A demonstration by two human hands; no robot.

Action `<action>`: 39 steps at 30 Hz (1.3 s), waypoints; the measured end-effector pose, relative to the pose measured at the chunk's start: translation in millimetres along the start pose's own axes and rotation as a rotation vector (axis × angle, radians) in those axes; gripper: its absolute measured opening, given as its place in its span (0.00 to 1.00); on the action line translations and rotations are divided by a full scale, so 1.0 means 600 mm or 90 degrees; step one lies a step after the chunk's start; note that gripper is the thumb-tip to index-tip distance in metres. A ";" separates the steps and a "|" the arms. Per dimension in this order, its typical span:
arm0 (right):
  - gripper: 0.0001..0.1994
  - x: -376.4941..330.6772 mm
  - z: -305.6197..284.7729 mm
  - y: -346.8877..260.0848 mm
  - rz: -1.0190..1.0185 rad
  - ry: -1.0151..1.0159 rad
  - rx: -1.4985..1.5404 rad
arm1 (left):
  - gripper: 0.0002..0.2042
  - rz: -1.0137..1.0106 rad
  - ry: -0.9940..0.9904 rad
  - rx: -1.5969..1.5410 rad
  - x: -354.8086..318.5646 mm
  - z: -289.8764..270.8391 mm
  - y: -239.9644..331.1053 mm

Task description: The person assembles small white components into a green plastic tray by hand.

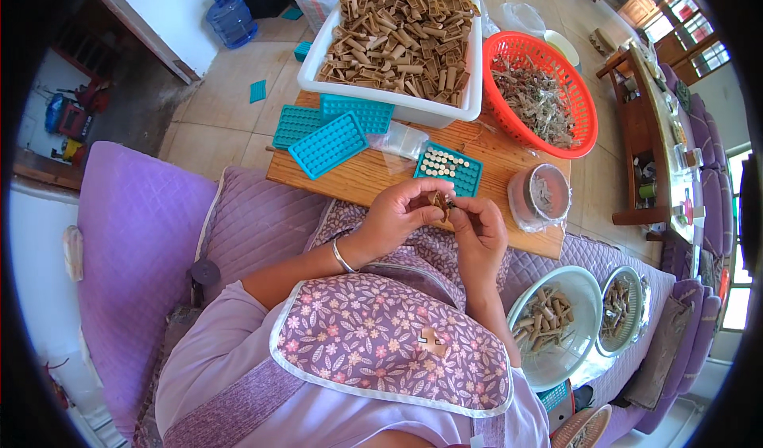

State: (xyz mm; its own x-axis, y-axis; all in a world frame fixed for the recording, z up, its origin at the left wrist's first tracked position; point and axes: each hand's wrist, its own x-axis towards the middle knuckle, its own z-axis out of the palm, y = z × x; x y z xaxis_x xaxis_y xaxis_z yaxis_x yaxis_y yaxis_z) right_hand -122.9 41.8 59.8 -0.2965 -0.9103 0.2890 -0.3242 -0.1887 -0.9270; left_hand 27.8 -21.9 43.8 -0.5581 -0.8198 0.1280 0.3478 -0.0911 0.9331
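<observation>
Brown curled piece (438, 200) held between the two hands, above the near edge of the desk (505, 158) and beyond a flowered apron (389, 333). Left hand (401, 217), silver bangle (342, 255) at its wrist: thumb and forefinger closed on the piece. Right hand (479, 237): thumb and forefinger pinched together at the piece's dark right end; exact contact too small to make out. Near right, on a quilted purple cover, a pale green basin (586, 341) holds brown curled pieces; a smaller green basket (633, 318) stands just right of it. On the desk, right side, a round pinkish tub (523, 190). Just beyond the hands, a teal tray (469, 179) carries rows of white discs (442, 162). Left of it, a clear packet (400, 140), then three teal trays (328, 146), partly overlapping. Farther right, a red basket (588, 122) of translucent scraps. Far side, a white bin (429, 112) heaped with brown pieces. Far left, on the floor, a blue water bottle (232, 23).
</observation>
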 end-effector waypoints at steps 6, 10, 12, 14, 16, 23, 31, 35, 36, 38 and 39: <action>0.05 -0.004 0.014 0.009 0.143 0.002 0.247 | 0.17 -0.004 0.013 0.162 0.003 -0.008 0.008; 0.04 -0.006 0.014 0.022 0.143 -0.034 0.212 | 0.16 0.027 -0.019 0.349 0.006 -0.022 0.016; 0.04 -0.007 0.008 0.021 0.140 -0.064 0.119 | 0.17 0.046 -0.041 0.400 0.009 -0.029 0.018; 0.03 -0.008 0.006 0.018 0.138 -0.095 0.029 | 0.16 0.064 -0.058 0.427 0.008 -0.035 0.017; 0.03 -0.007 0.007 0.014 0.171 -0.097 0.048 | 0.16 0.111 -0.064 0.474 0.004 -0.037 0.014; 0.05 -0.020 0.014 0.017 0.259 -0.083 0.118 | 0.14 0.169 -0.140 0.586 0.007 -0.047 0.023; 0.12 -0.004 0.002 -0.006 -0.096 -0.138 -0.134 | 0.14 -0.004 -0.023 0.323 -0.007 -0.028 0.018; 0.13 0.000 -0.002 -0.001 -0.048 -0.163 -0.188 | 0.14 -0.085 -0.009 0.166 -0.010 -0.029 -0.001; 0.13 -0.002 -0.001 0.000 -0.048 -0.164 -0.185 | 0.14 -0.127 -0.012 0.115 -0.008 -0.031 -0.002; 0.13 -0.009 -0.001 0.003 0.018 -0.108 -0.131 | 0.13 -0.113 -0.007 0.034 -0.005 -0.031 0.002; 0.13 -0.014 0.000 0.008 0.018 -0.108 -0.130 | 0.13 -0.099 -0.002 -0.048 -0.004 -0.032 0.004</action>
State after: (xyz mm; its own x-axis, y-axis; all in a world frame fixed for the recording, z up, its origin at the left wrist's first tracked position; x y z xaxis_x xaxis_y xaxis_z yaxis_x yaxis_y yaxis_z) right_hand -122.1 48.3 53.2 -0.1590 -0.9662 0.2028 -0.4977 -0.0990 -0.8617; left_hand 44.4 -31.1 39.0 -0.6118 -0.7909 -0.0146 0.3122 -0.2583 0.9142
